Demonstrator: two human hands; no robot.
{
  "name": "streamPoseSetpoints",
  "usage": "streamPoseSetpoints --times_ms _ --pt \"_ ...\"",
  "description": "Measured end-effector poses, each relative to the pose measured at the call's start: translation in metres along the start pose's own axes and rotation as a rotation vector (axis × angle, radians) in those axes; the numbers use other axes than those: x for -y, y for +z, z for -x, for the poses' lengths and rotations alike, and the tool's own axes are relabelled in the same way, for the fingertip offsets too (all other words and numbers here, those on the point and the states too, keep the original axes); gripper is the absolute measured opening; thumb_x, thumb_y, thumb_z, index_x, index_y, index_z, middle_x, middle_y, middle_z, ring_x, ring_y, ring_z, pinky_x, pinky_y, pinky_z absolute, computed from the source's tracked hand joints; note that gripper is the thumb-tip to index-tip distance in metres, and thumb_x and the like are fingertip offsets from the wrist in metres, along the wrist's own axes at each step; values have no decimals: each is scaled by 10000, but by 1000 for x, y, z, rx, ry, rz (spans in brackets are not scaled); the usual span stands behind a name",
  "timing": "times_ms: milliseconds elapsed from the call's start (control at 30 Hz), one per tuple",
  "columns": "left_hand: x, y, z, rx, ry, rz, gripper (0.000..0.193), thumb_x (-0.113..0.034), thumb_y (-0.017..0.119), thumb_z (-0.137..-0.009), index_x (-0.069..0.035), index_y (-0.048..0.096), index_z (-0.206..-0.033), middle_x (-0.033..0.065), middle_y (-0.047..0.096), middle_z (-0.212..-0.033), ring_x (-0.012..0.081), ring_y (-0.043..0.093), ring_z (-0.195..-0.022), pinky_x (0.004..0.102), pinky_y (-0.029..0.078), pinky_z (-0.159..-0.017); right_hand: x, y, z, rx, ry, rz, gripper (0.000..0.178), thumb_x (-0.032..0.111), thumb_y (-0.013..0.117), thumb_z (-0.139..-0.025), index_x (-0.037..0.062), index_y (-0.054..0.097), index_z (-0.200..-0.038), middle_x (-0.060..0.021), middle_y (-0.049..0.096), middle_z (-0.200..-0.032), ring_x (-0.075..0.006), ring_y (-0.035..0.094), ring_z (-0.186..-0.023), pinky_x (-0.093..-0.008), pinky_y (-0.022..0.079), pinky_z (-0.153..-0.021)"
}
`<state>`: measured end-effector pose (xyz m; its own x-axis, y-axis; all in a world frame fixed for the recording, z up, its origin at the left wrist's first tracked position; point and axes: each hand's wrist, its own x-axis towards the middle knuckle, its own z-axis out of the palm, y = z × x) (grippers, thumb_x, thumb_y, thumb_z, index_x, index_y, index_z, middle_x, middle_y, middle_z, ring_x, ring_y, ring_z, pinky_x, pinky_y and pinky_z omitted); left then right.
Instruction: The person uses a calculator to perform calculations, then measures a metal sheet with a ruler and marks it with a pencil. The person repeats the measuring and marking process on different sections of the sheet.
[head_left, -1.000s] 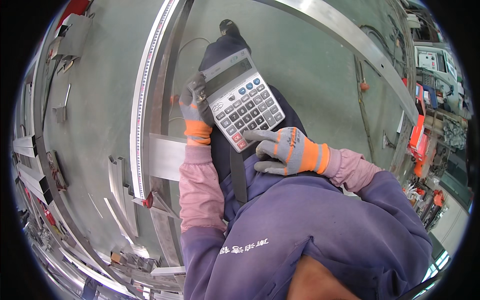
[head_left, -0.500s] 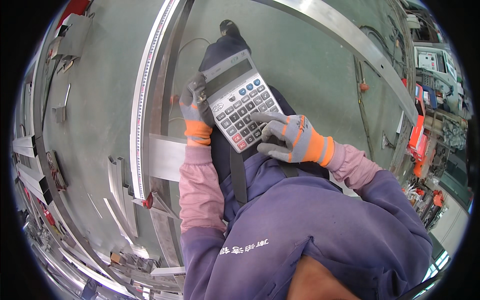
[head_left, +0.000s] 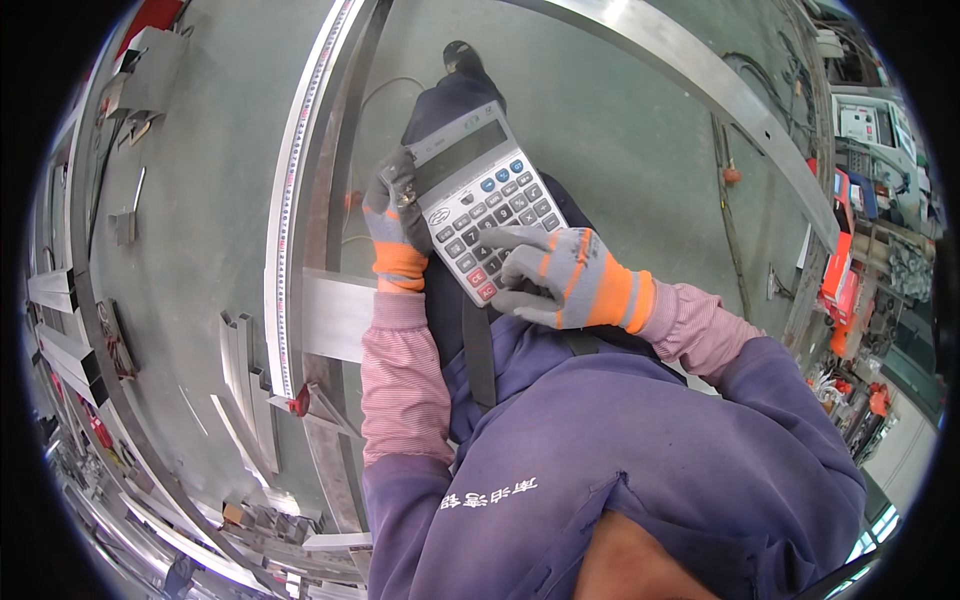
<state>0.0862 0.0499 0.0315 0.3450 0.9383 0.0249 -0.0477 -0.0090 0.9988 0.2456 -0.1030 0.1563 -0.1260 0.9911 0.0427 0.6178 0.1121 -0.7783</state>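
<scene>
Grey knit gloves with orange bands cover both of my hands, and between them sits the calculator [head_left: 485,200], a silver-grey desk model with a tilted display and rows of pale keys, a few blue and a couple red. My left hand [head_left: 395,225] is wrapped around its left edge, fingers closed on the casing; the thumb side is hidden behind the body of the thing, so I can't tell how far it reaches underneath. My right hand [head_left: 565,275] lies over the lower right of the keypad, loosely curled, with the index finger stretched out onto the keys (which key it touches is too small to make out). The lower right corner of the calculator is covered by that glove.

Pink ribbed sleeves [head_left: 405,390] run back from both wrists into a purple jacket [head_left: 640,460] that fills the lower frame and hides my legs almost entirely; only a dark shoe [head_left: 460,55] shows past the top of the calculator. A long steel rule [head_left: 300,200] runs along a metal frame to my left, its markings unreadable. Short metal offcuts [head_left: 240,370] lie on the grey floor [head_left: 200,180]. Shelving at the right rim is bent and blurred beyond telling.
</scene>
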Motion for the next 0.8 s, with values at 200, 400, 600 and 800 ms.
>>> streamPoseSetpoints --times_ms 200,400,600,800 --pt "2 0 0 6 58 -55 467 -365 533 -1037 60 645 -1195 139 696 -1112 194 641 -1011 340 499 -898 -16 -8 19 -35 -37 45 296 204 851 -756 76 584 -759 -165 699 -1163 -230 614 -561 -324 491 -538" --pt "1 1 0 -10 35 -62 455 -350 504 -1050 60 653 -1178 156 701 -1099 212 652 -999 348 501 -892 -26 -10 31 -102 76 45 290 235 819 -781 59 598 -713 -157 710 -1124 -275 631 -569 -348 488 -544" --pt "2 1 0 -9 21 -47 458 -359 503 -1052 55 659 -1172 153 704 -1096 210 654 -985 347 500 -891 -15 -10 19 72 65 59 284 170 841 -758 74 576 -788 -199 639 -1299 -250 633 -583 -317 509 -567" --pt "9 -3 1 -7 32 -87 436 -344 501 -1055 43 649 -1190 160 699 -1116 250 669 -987 357 513 -884 -22 -20 30 -7 288 -188 214 164 780 -827 53 611 -898 -159 625 -1305 -202 666 -781 -313 532 -710"
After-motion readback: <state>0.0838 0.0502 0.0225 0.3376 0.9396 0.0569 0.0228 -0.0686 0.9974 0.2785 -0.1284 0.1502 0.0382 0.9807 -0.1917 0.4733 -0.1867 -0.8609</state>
